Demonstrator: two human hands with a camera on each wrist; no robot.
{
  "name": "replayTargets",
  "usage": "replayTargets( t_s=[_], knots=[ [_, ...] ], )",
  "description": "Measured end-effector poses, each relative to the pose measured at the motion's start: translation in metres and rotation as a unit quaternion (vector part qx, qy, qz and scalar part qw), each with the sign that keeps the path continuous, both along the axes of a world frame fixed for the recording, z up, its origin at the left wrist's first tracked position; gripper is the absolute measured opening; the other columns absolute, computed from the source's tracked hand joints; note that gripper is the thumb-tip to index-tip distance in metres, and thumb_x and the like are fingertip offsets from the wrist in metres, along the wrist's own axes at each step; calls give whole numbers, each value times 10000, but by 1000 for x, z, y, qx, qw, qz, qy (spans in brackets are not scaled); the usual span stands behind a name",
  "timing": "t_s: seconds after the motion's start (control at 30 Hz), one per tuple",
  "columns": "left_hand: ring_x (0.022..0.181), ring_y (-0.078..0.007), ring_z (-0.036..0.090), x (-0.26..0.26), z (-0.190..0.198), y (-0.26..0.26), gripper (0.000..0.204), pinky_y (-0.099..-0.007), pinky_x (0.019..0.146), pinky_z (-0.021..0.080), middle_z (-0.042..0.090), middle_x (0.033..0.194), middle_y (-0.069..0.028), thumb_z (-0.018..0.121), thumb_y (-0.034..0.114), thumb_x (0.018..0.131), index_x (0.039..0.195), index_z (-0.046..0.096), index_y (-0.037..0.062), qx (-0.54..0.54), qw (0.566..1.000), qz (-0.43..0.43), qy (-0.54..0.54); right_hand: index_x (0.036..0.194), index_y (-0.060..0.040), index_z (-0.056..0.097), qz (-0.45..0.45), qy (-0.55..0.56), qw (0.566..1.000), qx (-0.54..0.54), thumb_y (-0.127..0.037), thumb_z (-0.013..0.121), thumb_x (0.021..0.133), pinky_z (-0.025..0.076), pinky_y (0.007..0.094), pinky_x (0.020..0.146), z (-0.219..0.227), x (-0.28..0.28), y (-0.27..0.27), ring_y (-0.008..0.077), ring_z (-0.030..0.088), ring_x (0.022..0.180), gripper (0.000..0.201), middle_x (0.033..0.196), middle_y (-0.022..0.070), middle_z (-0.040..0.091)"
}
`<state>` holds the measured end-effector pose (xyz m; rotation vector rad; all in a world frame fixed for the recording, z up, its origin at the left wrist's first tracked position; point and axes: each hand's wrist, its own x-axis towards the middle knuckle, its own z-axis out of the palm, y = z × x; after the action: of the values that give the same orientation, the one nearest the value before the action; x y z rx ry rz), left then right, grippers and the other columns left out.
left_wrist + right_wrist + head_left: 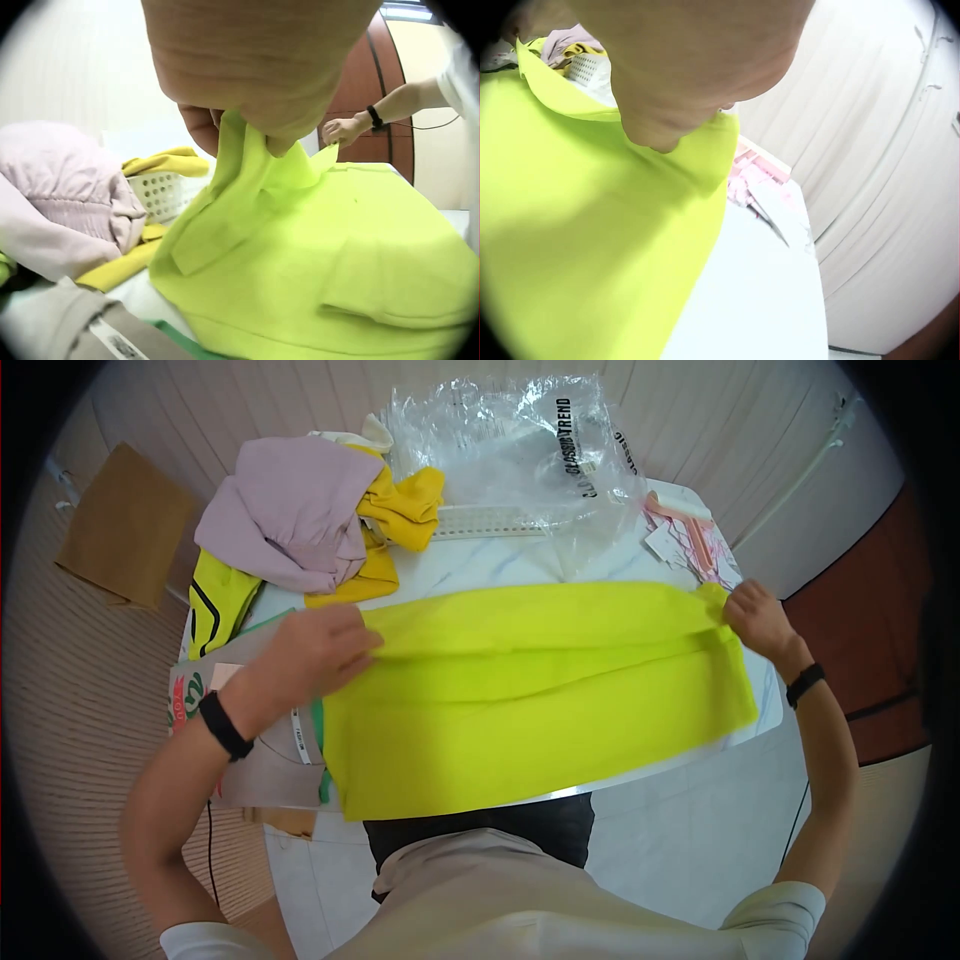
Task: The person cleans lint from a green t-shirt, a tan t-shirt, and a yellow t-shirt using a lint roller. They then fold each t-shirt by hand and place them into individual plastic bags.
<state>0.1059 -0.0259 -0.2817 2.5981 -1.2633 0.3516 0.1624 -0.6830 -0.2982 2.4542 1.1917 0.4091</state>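
Note:
A bright yellow-green garment (530, 710) lies stretched across the front of the table, its upper edge lifted between the hands. The left hand (318, 648) pinches that edge at the left end; in the left wrist view the fabric (300, 247) rises in folds to the left hand's (247, 82) curled fingers. At the opposite end, the right hand (760, 622) grips the corner. The right wrist view shows the right hand (690, 75) over the cloth (577, 217), its fingertips partly hidden.
Mauve (290, 510) and yellow clothes (405, 510) are heaped at the back left, beside a white perforated basket (485, 522). Behind lies a clear plastic bag (500, 450). Pink items (695, 540) with tags sit at the back right. A grey printed garment (270, 770) is at the left.

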Motion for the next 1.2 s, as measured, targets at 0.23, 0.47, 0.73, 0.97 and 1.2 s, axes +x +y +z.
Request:
replayTargets(
  t_s=[0.23,0.47,0.73,0.97,1.2],
  knots=[
    [752,-291,663,-40,-39,-14,204,-407,621,543,616,830,-74,823,124,793,914,662,95,-4,996,-41,77,948,-99,624,-70,11,997,28,-62,645,806,486,396,942,-51,-37,-8,271,592,930,148,864,67,596],
    [705,-306,656,-46,-46,-7,205,-412,600,532,619,794,-84,852,106,778,874,672,89,-49,991,9,125,978,-94,668,-102,-15,993,64,-50,689,779,475,393,1002,-57,-37,-24,270,601,1019,204,1000,59,659],
    [764,-327,652,-57,-48,-19,207,-439,656,512,639,830,-97,855,199,797,867,691,95,1,976,19,218,1102,-86,675,-115,18,991,66,-116,739,822,485,398,1012,-54,-50,-22,271,607,1034,289,1046,60,669],
    [861,-351,615,-57,-55,-23,215,-456,742,479,609,895,-118,835,169,803,895,657,91,13,969,58,239,1095,-68,703,-113,28,989,89,-121,729,839,498,400,992,-62,-62,-30,281,627,1014,263,1017,71,675],
    [843,-359,606,-50,-44,-29,243,-461,730,472,599,879,-121,845,167,779,858,628,90,52,960,47,270,929,-5,752,-407,17,825,392,-219,681,888,547,426,808,-57,-24,-16,363,702,841,230,856,150,742]
  ],
)
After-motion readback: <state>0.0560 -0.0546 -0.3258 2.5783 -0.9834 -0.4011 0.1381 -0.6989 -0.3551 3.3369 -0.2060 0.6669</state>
